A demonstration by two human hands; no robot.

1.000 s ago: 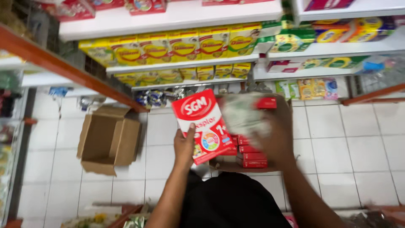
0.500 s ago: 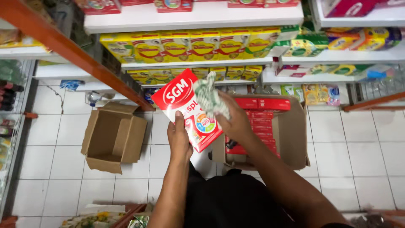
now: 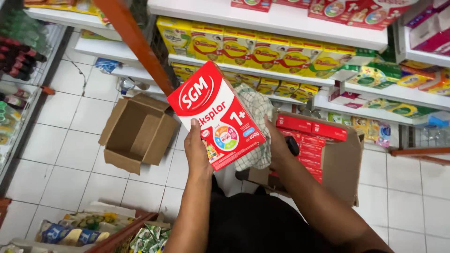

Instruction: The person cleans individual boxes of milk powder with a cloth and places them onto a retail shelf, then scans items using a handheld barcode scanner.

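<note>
Left hand [image 3: 199, 152] wrapped around the lower left edge of a red carton [image 3: 216, 115], thumb laid flat on its front, fingers hidden behind. Right hand [image 3: 276, 143] at 3 o'clock of the carton, closed on a checked cloth [image 3: 255, 126] bunched against the carton's right side; finger spread hard to judge, mostly covered by cloth. Carton held mid-air at centre, tilted with its top toward 11 o'clock, glossy red and white front facing up, a round coloured emblem near its lower edge. Both forearms rising from 6 o'clock, elbows bent, wrists angled inward. Open box of red packs [image 3: 328, 154] on the floor at 3 o'clock, empty cardboard box [image 3: 136, 133] at 9 o'clock, shelves of yellow cartons [image 3: 262, 49] at 12 o'clock.
</note>
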